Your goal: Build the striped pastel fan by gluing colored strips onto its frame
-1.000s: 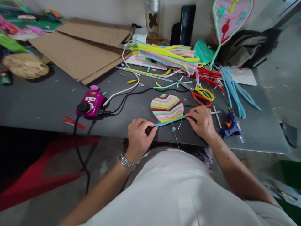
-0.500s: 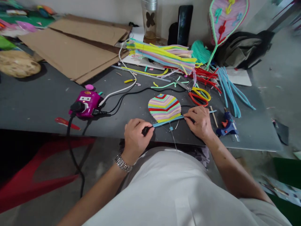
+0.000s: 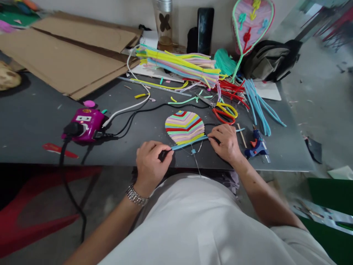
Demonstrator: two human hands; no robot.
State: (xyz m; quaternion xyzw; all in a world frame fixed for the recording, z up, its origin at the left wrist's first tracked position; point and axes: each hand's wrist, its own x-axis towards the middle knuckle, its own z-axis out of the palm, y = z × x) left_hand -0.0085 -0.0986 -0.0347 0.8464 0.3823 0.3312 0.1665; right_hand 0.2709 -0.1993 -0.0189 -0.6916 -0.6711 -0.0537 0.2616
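A light-blue pipe cleaner (image 3: 189, 142) is stretched between my two hands along the lower edge of a striped panel. My left hand (image 3: 152, 159) pinches its left end. My right hand (image 3: 224, 141) grips it farther right, and a short free end sticks out beyond the fingers. The rounded striped panel (image 3: 185, 127), made of pipe cleaners in chevron rows of red, yellow, pink, green and blue, lies flat on the table. A small blue piece (image 3: 193, 151) with thin wire sits just below the pipe cleaner.
Scissors (image 3: 224, 112), a wooden stick (image 3: 241, 135) and a blue glue gun (image 3: 257, 145) lie near my right hand. Behind are bundled pipe cleaners (image 3: 179, 62) and loose blue ones (image 3: 256, 105). At left are a purple power socket (image 3: 86, 123), a red cutter (image 3: 59, 150) and cardboard (image 3: 66, 60).
The view has shifted, so the whole scene sits farther left. Both hands keep their hold on the pipe cleaner, with hardly any movement relative to the panel.
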